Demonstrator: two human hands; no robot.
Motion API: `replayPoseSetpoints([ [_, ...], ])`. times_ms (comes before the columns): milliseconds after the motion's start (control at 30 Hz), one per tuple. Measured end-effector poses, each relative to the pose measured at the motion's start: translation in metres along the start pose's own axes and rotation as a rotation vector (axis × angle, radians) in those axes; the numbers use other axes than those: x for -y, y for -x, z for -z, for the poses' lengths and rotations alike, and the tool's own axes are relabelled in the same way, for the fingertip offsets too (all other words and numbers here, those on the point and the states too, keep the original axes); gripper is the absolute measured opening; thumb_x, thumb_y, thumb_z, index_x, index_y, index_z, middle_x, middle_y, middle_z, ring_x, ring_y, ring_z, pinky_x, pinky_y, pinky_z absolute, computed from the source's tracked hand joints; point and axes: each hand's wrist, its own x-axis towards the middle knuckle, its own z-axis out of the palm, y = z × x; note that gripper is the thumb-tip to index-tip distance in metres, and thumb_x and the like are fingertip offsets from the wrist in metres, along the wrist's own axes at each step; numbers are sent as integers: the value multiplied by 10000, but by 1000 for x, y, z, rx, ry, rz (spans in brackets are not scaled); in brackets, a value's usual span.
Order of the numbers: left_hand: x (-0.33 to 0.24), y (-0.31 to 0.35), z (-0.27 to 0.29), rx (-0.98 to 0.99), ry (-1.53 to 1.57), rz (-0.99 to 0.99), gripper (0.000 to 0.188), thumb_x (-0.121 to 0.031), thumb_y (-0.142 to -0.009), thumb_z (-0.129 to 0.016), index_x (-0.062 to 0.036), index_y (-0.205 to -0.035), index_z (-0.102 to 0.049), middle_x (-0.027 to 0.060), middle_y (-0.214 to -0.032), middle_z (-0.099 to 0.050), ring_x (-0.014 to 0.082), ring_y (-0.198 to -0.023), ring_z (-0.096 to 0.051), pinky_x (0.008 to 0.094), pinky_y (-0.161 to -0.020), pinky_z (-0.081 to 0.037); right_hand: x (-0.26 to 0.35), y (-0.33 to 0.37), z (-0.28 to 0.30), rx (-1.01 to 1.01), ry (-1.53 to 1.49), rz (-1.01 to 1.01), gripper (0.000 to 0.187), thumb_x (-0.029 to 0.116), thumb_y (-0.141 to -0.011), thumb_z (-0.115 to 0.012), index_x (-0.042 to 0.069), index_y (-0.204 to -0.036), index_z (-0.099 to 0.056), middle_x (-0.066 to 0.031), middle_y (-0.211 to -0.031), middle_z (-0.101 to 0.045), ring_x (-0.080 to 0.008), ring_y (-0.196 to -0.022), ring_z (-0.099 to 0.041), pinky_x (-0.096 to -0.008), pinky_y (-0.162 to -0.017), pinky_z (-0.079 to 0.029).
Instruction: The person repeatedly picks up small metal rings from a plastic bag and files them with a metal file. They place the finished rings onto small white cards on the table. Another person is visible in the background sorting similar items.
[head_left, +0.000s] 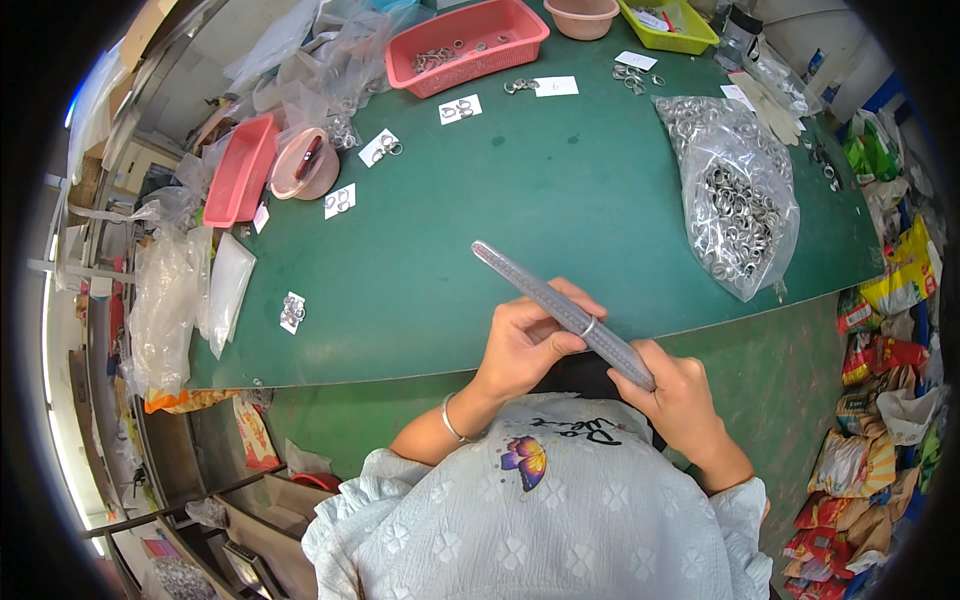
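A long grey tapered ring mandrel slants in front of my chest, its thin end up to the left and its thick end down to the right. A silver ring sits around the thicker half. My left hand is closed, thumb and fingers pinching the ring against the mandrel from both sides. My right hand is closed around the thick end. Beyond my hands lies the green table. On its right, a clear plastic bag full of metal rings lies with its contents showing.
White paper slips with rings, such as this slip, curve along the left and back. A red basket of rings, a pink bowl, a red tray and a yellow-green basket stand around the edges. Colourful packages line the right.
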Motion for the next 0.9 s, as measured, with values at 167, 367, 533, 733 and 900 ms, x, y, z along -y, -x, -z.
replayPoseSetpoints([
  [167, 3, -1, -5, -44, 7, -43, 355, -257, -767, -685, 49, -930, -607, 112, -912, -559, 187, -852, -551, 295, -747, -456, -2, -2, 0, 12, -20, -5, 214, 173, -748, -680, 40, -828, -532, -114, -585, -562, -310, -494, -560, -364, -443, -429],
  [367, 5, -10, 39, -377, 134, -245, 261, -213, -868, -567, 40, -933, -572, 88, -917, -549, 156, -817, -516, 276, -725, -442, -14, 5, 8, 76, 156, -1, 218, 192, -743, -682, 44, -819, -541, -124, -571, -564, -341, -518, -561, -386, -468, -436],
  [533, -24, -19, 53, -406, 167, -159, 273, -238, -879, -546, 23, -961, -549, 73, -900, -526, 151, -754, -457, 256, -701, -405, -35, 7, 7, 84, -65, -124, 167, 142, -780, -645, 30, -798, -522, -98, -504, -489, -230, -391, -494, -336, -407, -387],
  [733, 3, -20, 20, -228, 555, 70, 238, -232, -870, -558, -37, -1006, -565, 51, -940, -502, 116, -733, -450, 229, -673, -404, -16, -5, -9, 13, -969, -456, 125, 67, -852, -553, 11, -778, -470, 25, -476, -402, -53, -305, -349, -195, -296, -250],
  [900, -1, -10, 1, -159, 838, 408, 220, -237, -876, -555, -32, -953, -578, 23, -810, -524, 97, -674, -458, 225, -635, -405, 1, -26, -24, -148, -1175, -363, 167, 9, -836, -542, -54, -982, -495, 0, -555, -443, -59, -326, -373, -195, -308, -297],
])
